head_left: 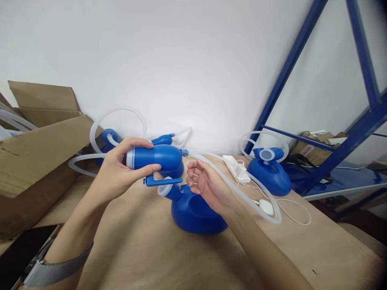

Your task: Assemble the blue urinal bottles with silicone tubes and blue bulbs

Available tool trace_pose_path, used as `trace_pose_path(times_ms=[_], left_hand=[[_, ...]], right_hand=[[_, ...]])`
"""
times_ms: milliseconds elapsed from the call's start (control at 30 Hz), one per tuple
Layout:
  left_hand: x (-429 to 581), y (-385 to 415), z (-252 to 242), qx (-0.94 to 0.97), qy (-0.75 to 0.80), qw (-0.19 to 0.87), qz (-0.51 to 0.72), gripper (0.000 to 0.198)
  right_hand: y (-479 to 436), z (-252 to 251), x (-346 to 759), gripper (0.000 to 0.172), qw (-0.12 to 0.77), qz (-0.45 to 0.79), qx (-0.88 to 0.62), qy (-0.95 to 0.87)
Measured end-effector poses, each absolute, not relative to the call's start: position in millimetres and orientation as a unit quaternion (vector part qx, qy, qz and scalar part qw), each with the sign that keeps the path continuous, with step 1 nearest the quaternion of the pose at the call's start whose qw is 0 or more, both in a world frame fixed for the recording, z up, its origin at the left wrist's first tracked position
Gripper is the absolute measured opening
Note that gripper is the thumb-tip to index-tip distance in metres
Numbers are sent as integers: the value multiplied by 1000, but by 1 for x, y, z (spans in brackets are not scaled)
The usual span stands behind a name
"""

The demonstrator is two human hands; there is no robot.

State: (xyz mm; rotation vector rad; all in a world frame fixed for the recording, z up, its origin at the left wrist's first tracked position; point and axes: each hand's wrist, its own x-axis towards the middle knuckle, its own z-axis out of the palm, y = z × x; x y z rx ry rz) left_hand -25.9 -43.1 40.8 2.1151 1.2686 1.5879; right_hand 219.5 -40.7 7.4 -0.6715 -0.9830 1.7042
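Observation:
My left hand [123, 169] is closed around a blue urinal cup [165, 157] with a whitish rim, holding it sideways above the table. From its narrow right end a clear ribbed fitting leads to a translucent hose [223, 181]. Just below the cup is a flat blue bar [163, 182], perhaps a handle or strap. My right hand [208, 183], its fingers loosely curled and seemingly empty, hovers to the right of the cup's narrow end. Beneath and partly behind it stands a blue urinal bottle [193, 219] with a white-capped slanting neck.
An open cardboard box [45, 149] stands at left, above a dark phone-like object [27, 245]. Another blue bottle [269, 177] with coiled hose sits at right, near a white power strip [237, 169] and charger [266, 207]. More blue parts lie along the wall. A blue metal rack [290, 64] borders the table [145, 253].

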Motion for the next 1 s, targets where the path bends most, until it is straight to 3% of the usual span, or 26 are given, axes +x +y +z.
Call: trace_pose_path(times_ms=[233, 467, 667, 1000], left_hand=[[-23, -43, 39, 737, 401, 116, 531, 41], [-19, -44, 38, 780, 356, 79, 509, 35], [-21, -48, 42, 780, 362, 68, 506, 34], [-23, -51, 44, 788, 362, 71, 493, 33]], right_hand=[[-46, 9, 216, 44, 492, 734, -248, -397], [-46, 17, 217, 33, 451, 848, -189, -206], [-45, 15, 217, 27, 446, 853, -180, -204], [-49, 15, 220, 49, 416, 885, -112, -174]])
